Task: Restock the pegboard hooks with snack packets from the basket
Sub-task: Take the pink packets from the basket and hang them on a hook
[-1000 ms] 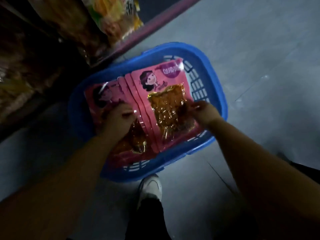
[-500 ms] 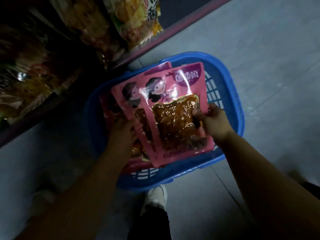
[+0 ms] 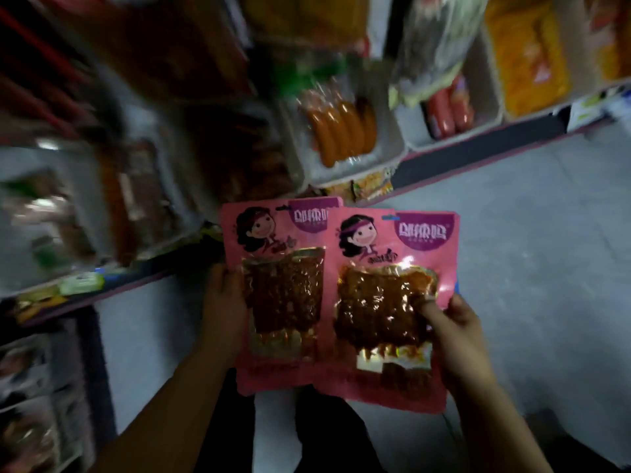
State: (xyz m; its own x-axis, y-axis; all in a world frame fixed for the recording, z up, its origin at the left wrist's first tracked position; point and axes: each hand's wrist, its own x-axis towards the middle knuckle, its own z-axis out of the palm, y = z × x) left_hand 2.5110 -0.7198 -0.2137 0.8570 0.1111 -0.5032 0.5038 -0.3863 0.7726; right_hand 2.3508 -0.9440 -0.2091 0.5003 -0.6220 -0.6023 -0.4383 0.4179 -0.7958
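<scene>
I hold pink snack packets with a cartoon face and a clear window of red-brown strips, lifted in front of me above the grey floor. My left hand [image 3: 223, 302] grips the left edge of the rear packet [image 3: 280, 285]. The front packet [image 3: 392, 302] overlaps it on the right, and my right hand [image 3: 450, 329] pinches its right edge with the thumb on the window. The packets may be a small stack; I cannot tell how many. The blue basket is out of view, and no pegboard hooks are plainly visible.
Blurred shelves of packaged snacks fill the top and left. White trays hold orange sausages [image 3: 341, 131] and red sausages [image 3: 447, 114], with an orange packet [image 3: 526, 52] at the top right. Grey floor [image 3: 529, 250] lies to the right. My shoe [image 3: 276, 435] shows below the packets.
Both hands have lifted the pink packets out of the basket. My view has swung up from the basket to the shelves, and the basket has dropped out of sight.
</scene>
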